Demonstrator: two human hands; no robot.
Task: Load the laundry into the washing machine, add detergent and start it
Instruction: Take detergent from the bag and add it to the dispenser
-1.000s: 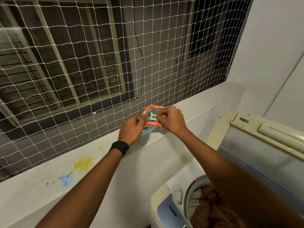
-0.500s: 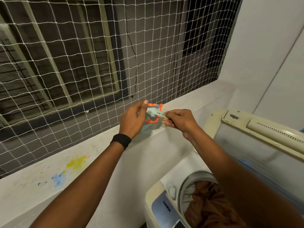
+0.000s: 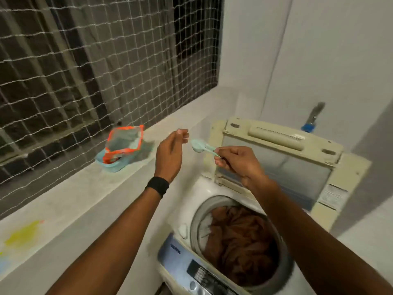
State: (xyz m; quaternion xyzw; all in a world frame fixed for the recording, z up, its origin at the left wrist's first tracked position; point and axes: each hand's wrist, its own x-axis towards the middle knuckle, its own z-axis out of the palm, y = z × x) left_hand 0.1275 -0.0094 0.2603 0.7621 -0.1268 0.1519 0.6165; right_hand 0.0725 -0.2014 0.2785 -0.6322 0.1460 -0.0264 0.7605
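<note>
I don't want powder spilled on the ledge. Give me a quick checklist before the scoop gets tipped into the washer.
1. Scoop gripped: ok, the right hand pinches its handle.
2. Scoop loaded with detergent: cannot tell, the bowl is blurred.
3. Scoop over the drum: not ok, it is nearer the ledge, beside the raised lid.
4. Lid open: ok, tilted up.
5. Laundry loaded: ok, brown cloth fills the drum.
6. Left hand clear of the path: ok, empty, off the detergent pouch.
</note>
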